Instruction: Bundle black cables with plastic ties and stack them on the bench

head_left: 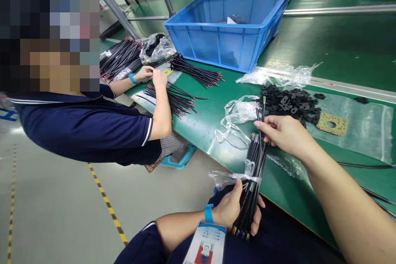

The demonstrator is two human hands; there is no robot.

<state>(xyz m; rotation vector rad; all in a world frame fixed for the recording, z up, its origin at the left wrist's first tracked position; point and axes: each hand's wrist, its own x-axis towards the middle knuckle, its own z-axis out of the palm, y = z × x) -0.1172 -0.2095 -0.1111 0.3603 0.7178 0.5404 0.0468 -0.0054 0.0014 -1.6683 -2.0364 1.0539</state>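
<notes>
A bundle of black cables (250, 198) with multicoloured wire ends is tied round with a clear plastic strip (251, 178). My left hand (230, 210) is wrapped round the lower part of this bundle, near the table's front edge. Above it, my right hand (280, 132) pinches a few black cables (263, 111) that stick up past the bundle's top. Just beyond my right hand lies a pile of small black parts (289, 101). To the right of that pile a yellow sponge with a round hole (332, 124) rests on a flat clear bag (368, 126).
A large blue bin (216, 41) stands at the back of the green table (204, 119). On the left a co-worker (83, 128) handles cables beside several cable bundles (196, 70). Crumpled clear plastic (239, 113) lies mid-table. Loose cables (365, 166) lie at the right.
</notes>
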